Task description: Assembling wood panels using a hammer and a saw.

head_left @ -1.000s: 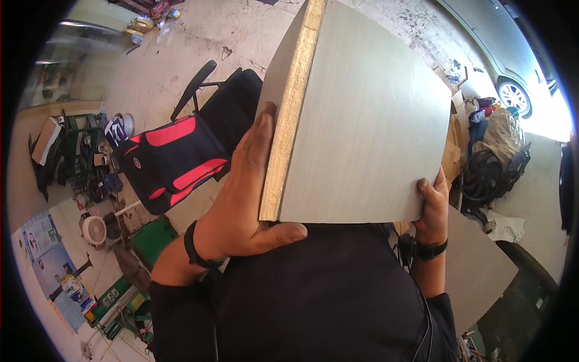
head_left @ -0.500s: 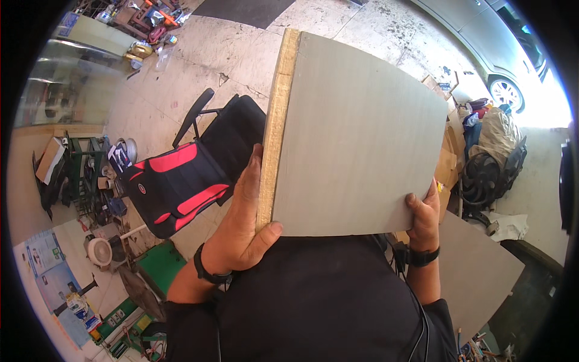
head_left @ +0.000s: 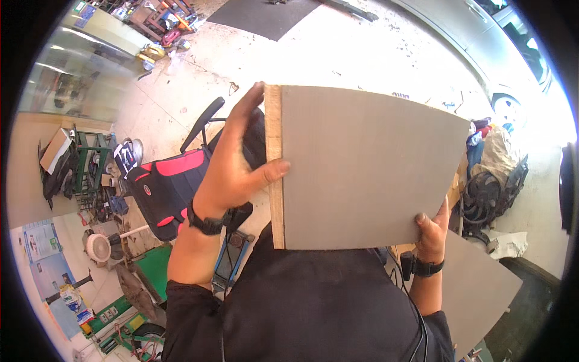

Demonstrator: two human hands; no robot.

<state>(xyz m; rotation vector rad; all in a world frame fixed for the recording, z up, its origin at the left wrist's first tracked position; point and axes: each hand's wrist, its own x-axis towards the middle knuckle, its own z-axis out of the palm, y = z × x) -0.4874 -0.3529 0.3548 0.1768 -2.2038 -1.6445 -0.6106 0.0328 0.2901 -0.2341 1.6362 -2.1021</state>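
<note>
A grey flat board (head_left: 368, 172) with a pale, raw wood strip (head_left: 274, 136) along its left edge is held up in front of my chest. My left hand (head_left: 241, 163) is closed on that left edge, its thumb on the front face and its fingers reaching up along the side. Gripping the lower right corner is my right hand (head_left: 432, 235), thumb on the front face and the other fingers hidden behind. Each wrist wears a black band.
A black and red office chair (head_left: 175, 172) lies beyond my left arm. Another grey panel (head_left: 482, 289) stands by my right elbow. Farther right are a black fan (head_left: 484, 190) and bundled plastic; a silver car (head_left: 458, 30) stands beyond. A dark mat (head_left: 259, 17) lies on the far floor.
The board's upper edge has tipped lower in view and the board has shifted slightly right. My left hand has slid up along its left edge; my right hand keeps the lower right corner.
</note>
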